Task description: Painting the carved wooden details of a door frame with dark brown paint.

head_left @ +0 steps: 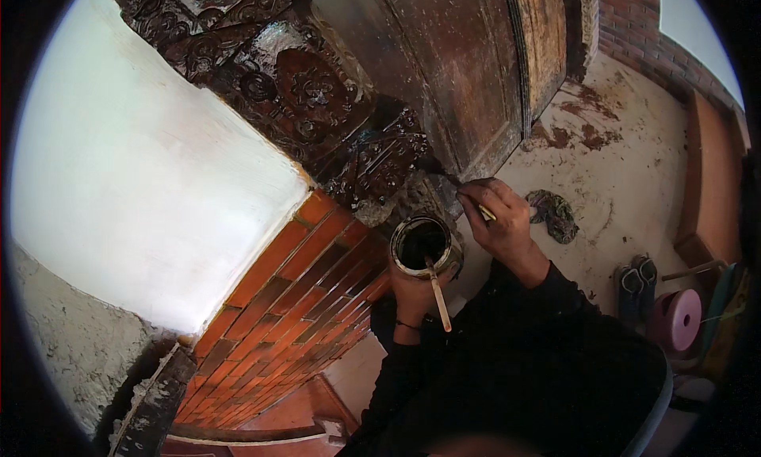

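My left hand (414, 297) is wrapped round an open can (451, 260) with dark liquid inside. A light wooden stick or handle (441, 300) leans out over the can's near rim; its lower end is hidden in the liquid. Just right of the can, my right hand (504, 223) grips a thin brush with a yellowish handle (486, 212). The brush's tip reaches the foot of a carved dark wooden door frame (317, 92), near the door's lower corner. The carving looks wet and glossy. Beside it stands a worn brown panelled door (468, 68).
Orange brick facing (277, 298) and a white wall (151, 156) lie left of the frame. A crumpled patterned rag (555, 215) lies on the stained floor (634, 156). Shoes (634, 286) and a pink round object (675, 320) are at the right. A rough dark beam (154, 397) shows lower left.
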`<action>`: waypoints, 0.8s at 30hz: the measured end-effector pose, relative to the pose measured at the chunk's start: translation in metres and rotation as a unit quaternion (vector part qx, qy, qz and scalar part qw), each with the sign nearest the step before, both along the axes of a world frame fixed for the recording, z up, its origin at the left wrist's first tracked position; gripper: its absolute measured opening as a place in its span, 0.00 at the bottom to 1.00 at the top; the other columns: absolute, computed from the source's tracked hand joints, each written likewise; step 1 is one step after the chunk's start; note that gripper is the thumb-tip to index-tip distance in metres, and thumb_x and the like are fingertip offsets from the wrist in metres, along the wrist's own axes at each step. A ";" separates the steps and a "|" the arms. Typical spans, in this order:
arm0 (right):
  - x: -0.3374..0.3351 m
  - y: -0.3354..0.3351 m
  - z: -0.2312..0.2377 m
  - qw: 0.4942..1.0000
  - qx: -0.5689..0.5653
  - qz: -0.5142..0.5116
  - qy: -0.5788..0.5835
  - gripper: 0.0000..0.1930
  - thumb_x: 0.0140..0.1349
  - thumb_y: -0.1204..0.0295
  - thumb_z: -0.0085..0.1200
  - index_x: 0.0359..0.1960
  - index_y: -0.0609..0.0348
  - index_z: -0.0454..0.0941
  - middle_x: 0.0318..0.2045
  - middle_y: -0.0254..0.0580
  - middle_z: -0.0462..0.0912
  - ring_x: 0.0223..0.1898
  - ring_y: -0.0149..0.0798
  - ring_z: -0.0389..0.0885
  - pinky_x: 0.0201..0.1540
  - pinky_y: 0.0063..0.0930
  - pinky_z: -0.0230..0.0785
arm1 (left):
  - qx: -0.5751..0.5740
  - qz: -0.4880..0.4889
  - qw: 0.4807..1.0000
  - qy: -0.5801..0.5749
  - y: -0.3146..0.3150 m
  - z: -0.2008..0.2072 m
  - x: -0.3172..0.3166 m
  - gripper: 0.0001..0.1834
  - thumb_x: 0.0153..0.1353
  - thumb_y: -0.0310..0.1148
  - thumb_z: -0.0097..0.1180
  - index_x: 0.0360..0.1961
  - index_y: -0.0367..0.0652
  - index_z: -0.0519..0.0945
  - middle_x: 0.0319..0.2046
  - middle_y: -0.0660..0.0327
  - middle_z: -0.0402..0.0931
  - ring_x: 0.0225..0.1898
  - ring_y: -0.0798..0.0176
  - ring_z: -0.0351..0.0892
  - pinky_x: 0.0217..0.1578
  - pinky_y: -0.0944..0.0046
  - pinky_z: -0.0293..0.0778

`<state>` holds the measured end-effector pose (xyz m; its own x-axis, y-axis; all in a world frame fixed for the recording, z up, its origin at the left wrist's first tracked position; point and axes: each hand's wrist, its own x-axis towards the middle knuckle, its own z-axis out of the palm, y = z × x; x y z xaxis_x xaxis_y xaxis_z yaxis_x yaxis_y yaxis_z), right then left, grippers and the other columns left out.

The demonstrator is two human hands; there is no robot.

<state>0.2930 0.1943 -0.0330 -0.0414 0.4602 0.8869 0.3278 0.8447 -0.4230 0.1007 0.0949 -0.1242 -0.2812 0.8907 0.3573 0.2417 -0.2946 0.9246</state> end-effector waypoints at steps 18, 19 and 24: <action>0.004 0.008 -0.005 1.000 0.000 0.022 -0.017 0.11 0.60 0.82 0.71 0.44 0.59 0.88 0.41 0.45 0.88 0.39 0.49 0.90 0.41 0.39 0.84 | -0.015 0.013 1.000 0.015 -0.001 -0.003 0.000 0.54 0.51 0.30 0.84 0.75 0.37 0.62 0.69 0.47 0.72 0.68 0.49 0.78 0.64 0.49 0.84; 0.008 0.011 -0.011 0.999 -0.021 0.028 0.023 0.11 0.61 0.82 0.71 0.44 0.59 0.88 0.41 0.46 0.88 0.39 0.49 0.90 0.41 0.39 0.83 | -0.002 0.006 1.000 0.003 -0.003 -0.003 0.001 0.53 0.51 0.30 0.84 0.74 0.36 0.63 0.69 0.47 0.73 0.67 0.49 0.79 0.64 0.49 0.84; 0.003 0.000 -0.014 0.993 -0.070 0.058 0.070 0.10 0.61 0.83 0.71 0.43 0.61 0.88 0.39 0.48 0.88 0.38 0.48 0.90 0.40 0.38 0.83 | 0.004 -0.001 1.000 0.004 -0.003 -0.007 -0.005 0.52 0.51 0.30 0.84 0.73 0.35 0.64 0.67 0.47 0.75 0.67 0.49 0.79 0.65 0.49 0.83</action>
